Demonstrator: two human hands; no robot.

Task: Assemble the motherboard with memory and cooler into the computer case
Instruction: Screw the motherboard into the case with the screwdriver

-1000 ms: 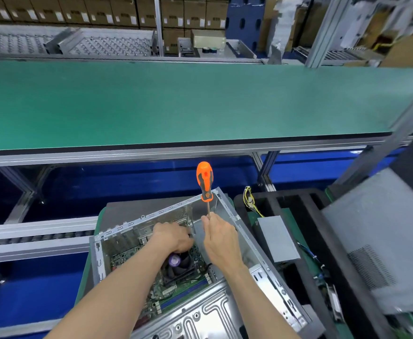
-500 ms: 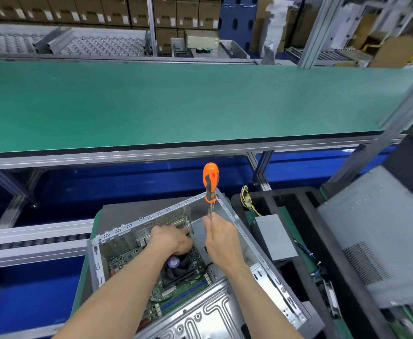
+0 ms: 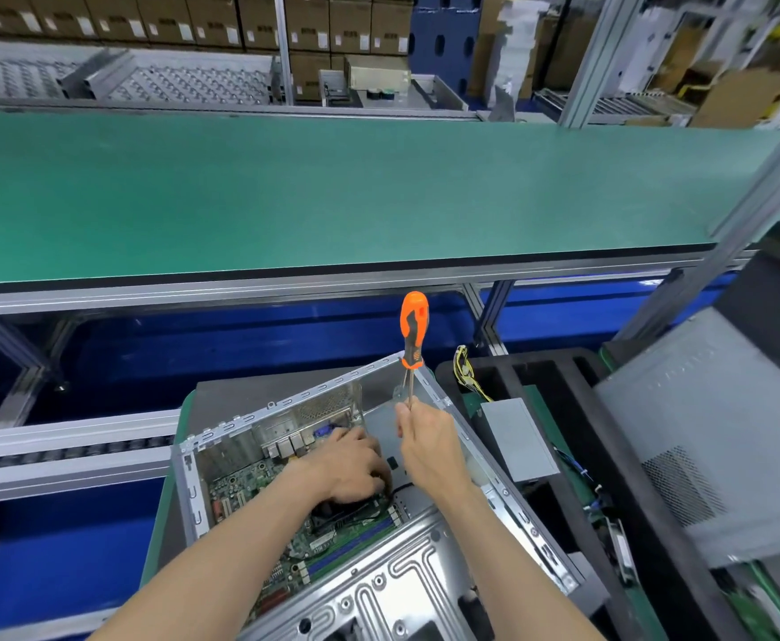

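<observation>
Inside the case, left hand apparently presses the motherboard; right hand grips the screwdriver.

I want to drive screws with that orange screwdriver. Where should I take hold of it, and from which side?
Take the orange-and-black handle of the screwdriver, coming from above: it stands upright and free over the computer case, while the right hand pinches only the thin shaft.
</observation>
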